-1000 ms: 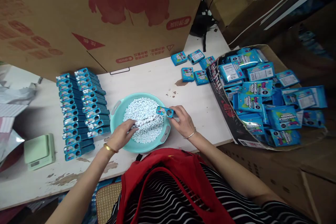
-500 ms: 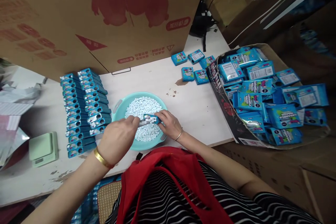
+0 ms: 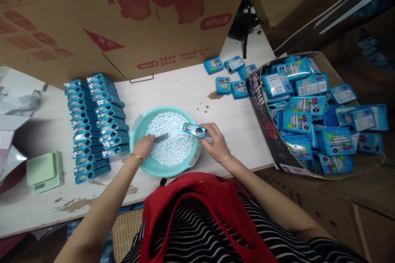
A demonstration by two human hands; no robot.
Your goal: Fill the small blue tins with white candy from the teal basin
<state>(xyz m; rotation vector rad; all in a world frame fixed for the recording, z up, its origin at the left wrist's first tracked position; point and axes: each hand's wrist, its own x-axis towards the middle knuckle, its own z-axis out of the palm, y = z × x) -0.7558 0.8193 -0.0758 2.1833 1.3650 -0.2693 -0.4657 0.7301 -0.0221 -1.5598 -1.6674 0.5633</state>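
My left hand (image 3: 145, 146) is closed around a narrow grey metal scoop (image 3: 161, 137), whose tip reaches into the small white candies (image 3: 171, 148). These candies lie in a turquoise basin (image 3: 142, 165) with side handles. Above the basin's right side, my right hand (image 3: 217, 143) grips the end of a small blue candy box (image 3: 194, 130). A round dark opening shows in the box's upward side, close to my fingers. The scoop and the box are apart.
Two rows of similar boxes (image 3: 83, 131) stand to the left, several with white candies at their openings. A pale green scale (image 3: 45, 172) sits beyond. Blue packs (image 3: 223, 85) lie at the back right, beside an open carton (image 3: 262, 121) full of more. A large cardboard box (image 3: 173, 45) walls the back.
My left hand has drawn the scoop away from the box, left and down to the candies. My right hand has shifted the box right. White candies heaped on the box earlier no longer show there.
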